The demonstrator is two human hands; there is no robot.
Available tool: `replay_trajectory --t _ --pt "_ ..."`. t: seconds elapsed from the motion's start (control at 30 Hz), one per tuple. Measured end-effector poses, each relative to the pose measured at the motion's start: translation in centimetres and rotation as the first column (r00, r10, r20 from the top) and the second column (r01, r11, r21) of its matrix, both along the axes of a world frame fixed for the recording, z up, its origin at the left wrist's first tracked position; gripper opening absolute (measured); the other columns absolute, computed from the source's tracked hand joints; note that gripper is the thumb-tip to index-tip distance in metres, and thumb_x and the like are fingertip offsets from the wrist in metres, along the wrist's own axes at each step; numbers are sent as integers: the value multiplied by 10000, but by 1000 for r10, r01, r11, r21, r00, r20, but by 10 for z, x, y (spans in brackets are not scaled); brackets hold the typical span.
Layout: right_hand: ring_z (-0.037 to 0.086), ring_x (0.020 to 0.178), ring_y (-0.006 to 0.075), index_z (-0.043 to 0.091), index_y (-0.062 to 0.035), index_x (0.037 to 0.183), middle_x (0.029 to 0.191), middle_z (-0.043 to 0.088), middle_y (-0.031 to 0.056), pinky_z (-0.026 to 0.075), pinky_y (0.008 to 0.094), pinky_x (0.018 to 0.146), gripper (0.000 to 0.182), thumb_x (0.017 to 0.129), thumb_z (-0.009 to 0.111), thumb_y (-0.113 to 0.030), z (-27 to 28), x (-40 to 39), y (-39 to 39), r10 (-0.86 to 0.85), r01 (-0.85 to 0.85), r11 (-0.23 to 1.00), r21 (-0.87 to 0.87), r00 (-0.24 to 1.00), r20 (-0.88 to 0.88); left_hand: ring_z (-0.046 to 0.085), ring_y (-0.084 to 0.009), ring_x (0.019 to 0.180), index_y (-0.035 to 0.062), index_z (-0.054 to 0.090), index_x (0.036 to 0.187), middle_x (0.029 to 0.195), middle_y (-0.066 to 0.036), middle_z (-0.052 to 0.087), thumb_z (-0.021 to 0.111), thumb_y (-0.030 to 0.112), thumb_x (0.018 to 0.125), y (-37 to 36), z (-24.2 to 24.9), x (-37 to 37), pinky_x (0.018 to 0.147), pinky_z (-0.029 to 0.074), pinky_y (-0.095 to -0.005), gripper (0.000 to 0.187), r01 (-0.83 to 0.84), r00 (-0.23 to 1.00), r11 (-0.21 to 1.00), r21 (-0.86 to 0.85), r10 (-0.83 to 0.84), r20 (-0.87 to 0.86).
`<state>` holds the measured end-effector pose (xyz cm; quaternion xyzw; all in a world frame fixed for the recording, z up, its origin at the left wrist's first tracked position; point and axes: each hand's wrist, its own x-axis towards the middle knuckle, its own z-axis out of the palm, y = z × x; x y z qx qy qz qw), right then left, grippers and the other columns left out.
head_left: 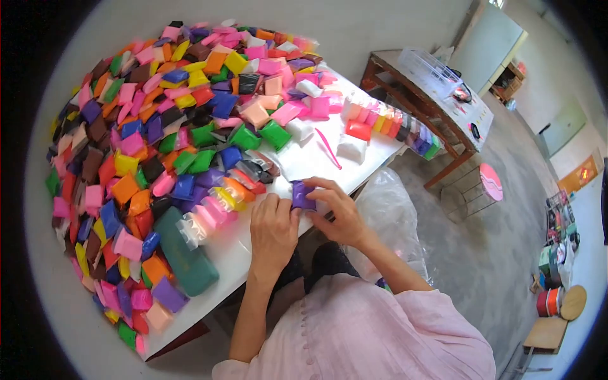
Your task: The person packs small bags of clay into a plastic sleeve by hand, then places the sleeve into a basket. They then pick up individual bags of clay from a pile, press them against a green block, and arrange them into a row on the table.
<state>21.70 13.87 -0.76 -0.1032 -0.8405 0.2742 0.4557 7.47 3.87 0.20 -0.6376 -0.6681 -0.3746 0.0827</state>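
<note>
A small purple clay packet (303, 196) is at the front edge of the white table, between my two hands. My right hand (337, 212) grips it from the right, with the fingers over its top and the thumb low on its near side. My left hand (273, 223) is bent at its left edge, fingers closed together and the thumb against the packet. Just left of my hands lies a row of multicoloured packets (220, 206) in clear film. A pink plastic stick (328, 149) and a white packet (351, 148) lie beyond my hands.
A large heap of coloured packets (133, 164) covers the table's left and far side. A dark green case (185, 252) sits near the front edge. A second packed row (396, 123) lies at the right end. A clear plastic bag (392, 218) stands below; a pink-topped stool (489, 182) stands farther right.
</note>
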Motion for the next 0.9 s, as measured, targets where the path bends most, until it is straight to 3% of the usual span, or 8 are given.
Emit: replay_trajectory --t 0.13,0.17,0.3,0.6,0.7,0.8,0.83,0.9 --pt "585 912 315 586 -49 1002 1026 590 131 460 422 792 343 736 778 -149 0 7 -2 -388 338 899 278 910 147 532 -362 864 11 554 875 873 -160 508 630 93 856 0 -4 -1 777 415 -468 113 15 1000 1000 21 -16 19" --pt "548 808 289 589 -65 921 894 553 103 417 418 738 294 746 770 -216 -2 7 -1 -406 344 881 324 901 150 526 -369 870 7 557 876 869 -164 506 626 83 854 0 -3 -1 785 413 -470 105 17 999 1000 18 -18 29" --pt "546 784 269 542 -66 815 827 524 90 431 399 691 226 742 738 -149 -3 7 -3 -397 297 864 407 899 186 530 -368 865 7 552 864 864 -161 509 617 67 852 -1 -1 1 787 416 -471 89 28 999 1000 2 -28 28" --pt "540 709 263 550 -45 793 797 540 94 442 376 626 178 674 684 -45 -3 7 -2 -332 184 852 491 914 234 549 -294 852 47 510 791 837 -117 501 595 42 809 -5 -10 2 763 400 -422 87 52 998 999 -5 -52 -46" --pt "551 721 269 555 -42 803 801 547 103 449 363 616 155 724 688 -52 1 10 -6 -336 191 867 461 906 257 541 -292 846 48 505 788 838 -118 493 599 36 791 -5 -6 0 764 400 -411 94 76 993 997 21 -74 -90" --pt "580 774 275 557 -33 854 849 551 106 477 384 682 164 817 676 -141 21 25 -5 -184 156 982 110 926 330 533 -294 846 29 525 827 871 -129 502 600 30 766 -10 -7 0 772 413 -405 96 137 979 986 95 -120 -164" --pt "616 811 272 611 -24 960 923 608 113 499 377 702 190 897 651 -198 31 30 -3 -169 206 976 -69 922 349 533 -296 850 16 540 854 892 -135 511 601 30 760 -11 -7 1 780 420 -405 113 147 975 981 128 -123 -183" --pt "623 816 251 630 -21 1029 964 633 108 499 366 688 218 917 635 -208 36 25 9 -189 223 964 -142 957 219 536 -300 865 -12 563 912 937 -149 529 601 32 755 -10 -6 3 797 435 -407 167 163 967 970 180 -120 -225"
